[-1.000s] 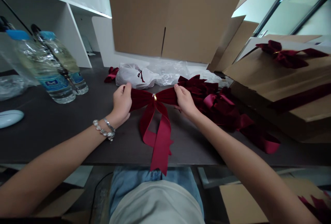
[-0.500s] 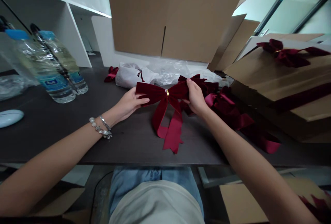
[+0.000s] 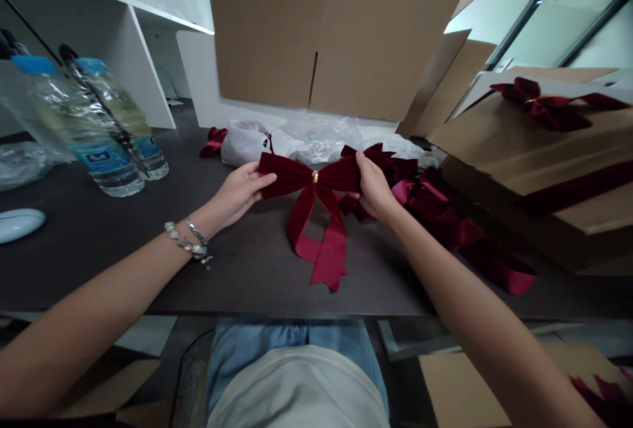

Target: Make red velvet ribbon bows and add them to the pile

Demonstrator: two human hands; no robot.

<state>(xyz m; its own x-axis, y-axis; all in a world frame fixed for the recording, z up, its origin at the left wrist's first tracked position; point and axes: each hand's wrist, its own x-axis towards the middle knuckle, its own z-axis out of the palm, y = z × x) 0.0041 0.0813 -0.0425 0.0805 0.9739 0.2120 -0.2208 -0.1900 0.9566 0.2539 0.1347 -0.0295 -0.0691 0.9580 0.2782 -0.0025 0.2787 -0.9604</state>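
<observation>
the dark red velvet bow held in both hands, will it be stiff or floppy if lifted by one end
The dark red velvet bow would probably flop, since its tails hang loose and curve. It looks light for its size, being thin ribbon. Its sides likely crease easily, judging by the folds at the gold tie.

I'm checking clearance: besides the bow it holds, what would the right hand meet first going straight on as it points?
Past the bow, the right hand would probably meet the clear plastic first; depth is unclear, so it might pass above to the cardboard panel.
</observation>
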